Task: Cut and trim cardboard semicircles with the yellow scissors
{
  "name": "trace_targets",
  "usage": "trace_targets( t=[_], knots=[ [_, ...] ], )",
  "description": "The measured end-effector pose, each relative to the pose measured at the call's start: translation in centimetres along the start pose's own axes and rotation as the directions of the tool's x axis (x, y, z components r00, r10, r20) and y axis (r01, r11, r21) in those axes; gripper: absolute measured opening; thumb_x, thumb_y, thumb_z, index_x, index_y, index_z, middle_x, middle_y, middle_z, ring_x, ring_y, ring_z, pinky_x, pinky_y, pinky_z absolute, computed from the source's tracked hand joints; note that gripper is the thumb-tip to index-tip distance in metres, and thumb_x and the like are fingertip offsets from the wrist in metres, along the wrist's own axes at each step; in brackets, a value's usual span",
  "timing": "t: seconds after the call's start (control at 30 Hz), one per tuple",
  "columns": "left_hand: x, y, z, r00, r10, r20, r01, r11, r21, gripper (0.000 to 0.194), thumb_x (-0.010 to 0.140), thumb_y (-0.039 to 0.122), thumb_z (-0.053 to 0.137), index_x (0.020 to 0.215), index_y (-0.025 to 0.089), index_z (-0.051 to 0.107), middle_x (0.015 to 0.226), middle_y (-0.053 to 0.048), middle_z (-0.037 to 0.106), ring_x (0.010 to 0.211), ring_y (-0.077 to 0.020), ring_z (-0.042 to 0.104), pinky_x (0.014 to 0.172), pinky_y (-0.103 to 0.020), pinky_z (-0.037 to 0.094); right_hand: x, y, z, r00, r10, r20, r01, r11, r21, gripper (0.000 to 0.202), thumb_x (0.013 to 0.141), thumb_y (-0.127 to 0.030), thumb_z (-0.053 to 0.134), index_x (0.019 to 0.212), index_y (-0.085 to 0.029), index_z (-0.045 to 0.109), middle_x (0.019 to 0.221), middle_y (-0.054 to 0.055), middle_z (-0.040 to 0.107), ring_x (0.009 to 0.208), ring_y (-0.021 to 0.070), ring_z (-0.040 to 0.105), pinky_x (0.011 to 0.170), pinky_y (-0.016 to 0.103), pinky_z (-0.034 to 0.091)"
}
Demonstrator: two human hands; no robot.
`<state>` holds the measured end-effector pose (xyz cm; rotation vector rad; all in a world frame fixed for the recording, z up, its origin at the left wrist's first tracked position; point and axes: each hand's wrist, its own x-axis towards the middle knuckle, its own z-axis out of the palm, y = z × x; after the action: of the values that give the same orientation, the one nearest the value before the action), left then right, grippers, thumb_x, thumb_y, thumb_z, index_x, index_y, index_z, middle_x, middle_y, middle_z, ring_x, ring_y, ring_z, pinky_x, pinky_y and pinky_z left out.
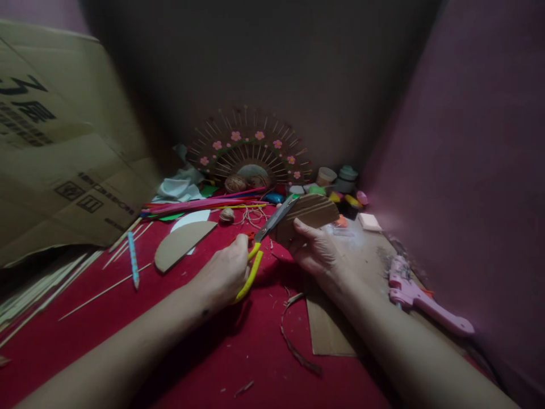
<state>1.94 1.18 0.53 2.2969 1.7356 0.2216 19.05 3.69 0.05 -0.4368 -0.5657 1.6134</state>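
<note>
Closed round the yellow handles of a pair of scissors (pixel 252 278) is my left hand (pixel 227 270). The blades point up and to the right, lying along the left side of a rounded piece of corrugated cardboard (pixel 317 209). My right hand (pixel 315 250) pinches that piece at its lower edge, thumb on the near face. Whether the blades are cutting into the cardboard I cannot tell. To the left, a cardboard half-circle (pixel 183 245) lies partly over a white paper piece (pixel 193 218) on the red cloth (pixel 191 352).
A pink glue gun (pixel 426 301) rests at right near a flat cardboard sheet (pixel 327 329). A decorated stick fan (pixel 255 147) stands at the back. Coloured pipe cleaners (pixel 213 201), a twine ball (pixel 227 215) and a blue pencil (pixel 133 261) lie left. A large cardboard box (pixel 85 153) borders the left.
</note>
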Motion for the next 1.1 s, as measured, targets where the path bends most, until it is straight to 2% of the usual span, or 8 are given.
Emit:
trace_targets(
  t=[0.2,0.5,0.7,0.83,0.93,1.1],
  knots=[
    [0.2,0.0,0.1,1.000,0.017,0.009,-0.017,0.999,0.035,0.017,0.084,0.033,0.033,0.093,0.018,0.036,0.073,-0.012,0.062,0.067,-0.0295,0.063,0.051,-0.032,0.032,0.1,0.3,-0.4,1.000,0.027,0.010,-0.028,0.998,0.059,0.030,0.062,-0.004,0.066,0.086,-0.022,0.065,0.072,-0.004,0.072,0.068,0.0138,0.066,0.083,0.036,0.053],
    [-0.2,0.2,-0.6,1.000,0.005,0.030,-0.008,0.997,0.074,0.016,0.086,0.031,0.033,0.094,0.017,0.038,0.070,-0.011,0.063,0.065,-0.0266,0.064,0.049,-0.030,0.032,0.2,0.1,-0.4,1.000,-0.011,0.020,0.012,1.000,-0.020,0.038,0.064,-0.005,0.064,0.097,-0.024,0.064,0.079,-0.003,0.072,0.078,0.0163,0.066,0.087,0.041,0.050],
    [-0.3,0.6,-0.8,0.999,-0.019,0.033,0.015,0.994,0.111,0.010,0.086,0.026,0.035,0.092,0.018,0.039,0.073,-0.010,0.064,0.070,-0.0252,0.064,0.051,-0.028,0.031,0.3,-0.1,-0.6,1.000,0.007,0.008,-0.006,0.999,-0.031,0.037,0.064,-0.005,0.064,0.097,-0.023,0.063,0.074,-0.002,0.072,0.079,0.0177,0.066,0.086,0.042,0.051],
    [-0.1,0.0,-0.6,1.000,0.018,-0.011,-0.017,0.998,0.056,0.008,0.085,0.027,0.035,0.087,0.019,0.037,0.073,-0.010,0.062,0.067,-0.0234,0.061,0.052,-0.029,0.031,0.5,-0.1,-1.0,0.997,-0.006,0.072,0.010,0.998,-0.062,0.033,0.066,-0.008,0.064,0.095,-0.023,0.063,0.080,0.000,0.073,0.084,0.0198,0.066,0.085,0.044,0.051],
    [0.1,-0.4,-0.6,0.999,-0.023,-0.049,0.022,0.999,-0.029,0.010,0.083,0.030,0.037,0.084,0.021,0.033,0.072,-0.007,0.059,0.062,-0.0212,0.058,0.051,-0.029,0.032,0.5,0.0,-1.1,0.991,-0.007,0.135,0.021,0.995,-0.102,0.031,0.067,-0.010,0.064,0.095,-0.023,0.063,0.085,0.001,0.073,0.088,0.0211,0.066,0.084,0.044,0.052],
    [0.3,-0.9,-0.3,0.996,-0.018,-0.087,0.014,0.999,-0.043,0.015,0.081,0.035,0.037,0.083,0.023,0.028,0.071,-0.005,0.054,0.060,-0.0213,0.055,0.050,-0.029,0.032,0.4,-0.1,-0.7,0.999,-0.011,0.051,0.016,0.995,-0.096,0.026,0.063,-0.010,0.066,0.086,-0.022,0.064,0.075,-0.002,0.072,0.080,0.0202,0.067,0.080,0.041,0.054]
  ],
)
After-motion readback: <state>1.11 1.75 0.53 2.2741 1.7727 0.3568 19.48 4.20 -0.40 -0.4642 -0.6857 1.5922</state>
